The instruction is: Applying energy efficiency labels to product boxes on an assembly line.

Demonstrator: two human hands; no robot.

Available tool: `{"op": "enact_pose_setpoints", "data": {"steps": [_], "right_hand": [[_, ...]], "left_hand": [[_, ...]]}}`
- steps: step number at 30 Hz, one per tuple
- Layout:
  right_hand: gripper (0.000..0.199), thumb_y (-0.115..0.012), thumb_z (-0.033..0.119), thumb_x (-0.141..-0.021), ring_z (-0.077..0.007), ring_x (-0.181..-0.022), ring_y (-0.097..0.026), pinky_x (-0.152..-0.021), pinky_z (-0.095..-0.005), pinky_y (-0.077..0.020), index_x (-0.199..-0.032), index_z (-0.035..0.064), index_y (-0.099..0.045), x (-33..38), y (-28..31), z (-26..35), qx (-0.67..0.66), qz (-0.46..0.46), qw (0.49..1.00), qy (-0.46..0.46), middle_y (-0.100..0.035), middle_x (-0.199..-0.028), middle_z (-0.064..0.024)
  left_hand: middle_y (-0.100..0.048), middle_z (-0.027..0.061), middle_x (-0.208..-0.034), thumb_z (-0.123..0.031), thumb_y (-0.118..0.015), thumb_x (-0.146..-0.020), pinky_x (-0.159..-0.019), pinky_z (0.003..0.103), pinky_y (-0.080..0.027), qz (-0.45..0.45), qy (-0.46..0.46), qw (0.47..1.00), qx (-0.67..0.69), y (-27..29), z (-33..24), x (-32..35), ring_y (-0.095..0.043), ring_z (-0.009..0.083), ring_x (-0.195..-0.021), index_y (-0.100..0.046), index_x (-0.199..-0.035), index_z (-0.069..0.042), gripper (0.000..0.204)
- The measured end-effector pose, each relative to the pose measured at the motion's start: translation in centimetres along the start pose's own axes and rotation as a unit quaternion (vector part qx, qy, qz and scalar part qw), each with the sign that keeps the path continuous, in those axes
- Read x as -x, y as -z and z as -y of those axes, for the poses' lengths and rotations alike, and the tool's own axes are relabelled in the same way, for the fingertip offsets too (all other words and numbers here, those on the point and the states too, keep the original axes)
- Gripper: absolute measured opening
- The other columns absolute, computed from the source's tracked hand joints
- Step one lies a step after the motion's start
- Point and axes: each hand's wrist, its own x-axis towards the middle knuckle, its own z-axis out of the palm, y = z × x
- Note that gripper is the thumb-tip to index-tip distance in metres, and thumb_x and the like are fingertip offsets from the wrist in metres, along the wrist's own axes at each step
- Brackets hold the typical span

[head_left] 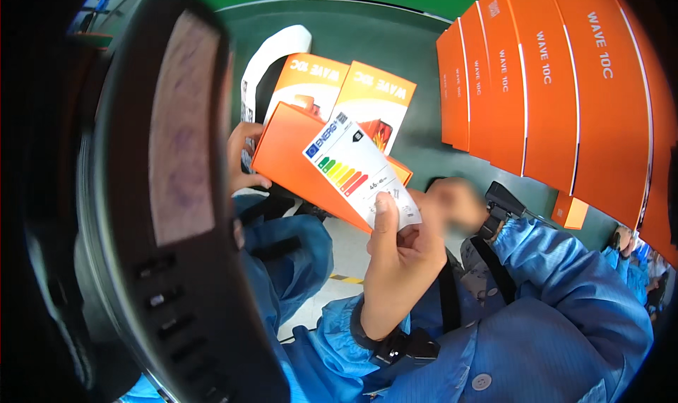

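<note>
Dark green worktop [420,131] spreads behind the hands. Pinched in the fingers of the left hand [402,265], a label [346,166] is held over a box [286,152]; a third hand [244,156] grips the box's left end. Blur hides whether the right hand [459,205] grips anything. Beyond lie two cartons [378,89]; orange packages [530,96] stand rightward.

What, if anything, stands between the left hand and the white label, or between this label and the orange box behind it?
Nothing visible does. The left hand pinches the white label by its lower end; the orange box shows behind it. Whether they touch, I cannot tell.
</note>
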Motion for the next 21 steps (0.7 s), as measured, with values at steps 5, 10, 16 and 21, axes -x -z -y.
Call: {"op": "enact_pose_setpoints", "data": {"steps": [5,10,16,21], "right_hand": [[0.012,-0.058,0.008,-0.084,-0.0081,-0.043,-0.053,-0.039,-0.0221,-0.0419,-0.078,-0.0018,-0.055,-0.1,-0.1,0.3,-0.003,0.005,1.000,-0.004,-0.057,-0.056,-0.0051],[0.012,-0.058,0.008,-0.084,-0.0079,-0.043,-0.053,-0.039,-0.0216,-0.0424,-0.076,-0.0006,-0.055,-0.3,-0.2,-0.3,-0.014,-0.008,1.000,-0.007,-0.057,-0.056,-0.0045],[0.011,-0.057,0.008,-0.084,-0.0079,-0.042,-0.052,-0.039,-0.0216,-0.0421,-0.077,0.0002,-0.055,-0.2,-0.1,-0.2,0.009,0.000,1.000,-0.011,-0.057,-0.055,-0.0043],[0.010,-0.057,0.008,-0.085,-0.0076,-0.042,-0.051,-0.039,-0.0212,-0.0418,-0.078,0.0004,-0.055,0.0,-0.2,-0.2,-0.001,0.005,1.000,-0.017,-0.057,-0.056,-0.0042]], "left_hand": [[-0.051,0.0155,-0.120,-0.019,-0.046,-0.091,-0.091,0.033,-0.038,-0.077,-0.212,0.640,-0.735,11.2,-18.4,1.2,-0.050,0.0221,-0.110,-0.041,-0.126,-0.006,0.038],[-0.050,0.0143,-0.124,-0.020,-0.047,-0.091,-0.095,0.033,-0.036,-0.130,-0.203,0.538,-0.808,13.9,-19.5,1.1,-0.048,0.0219,-0.114,-0.037,-0.131,-0.006,0.044],[-0.054,0.0094,-0.120,-0.019,-0.047,-0.091,-0.094,0.031,-0.037,-0.106,-0.178,0.506,-0.837,17.3,-22.1,0.8,-0.050,0.0173,-0.110,-0.040,-0.130,-0.010,0.041],[-0.054,0.0087,-0.119,-0.018,-0.048,-0.090,-0.093,0.029,-0.037,-0.110,-0.186,0.520,-0.827,17.0,-21.9,0.7,-0.051,0.0160,-0.108,-0.041,-0.130,-0.010,0.041]]}}
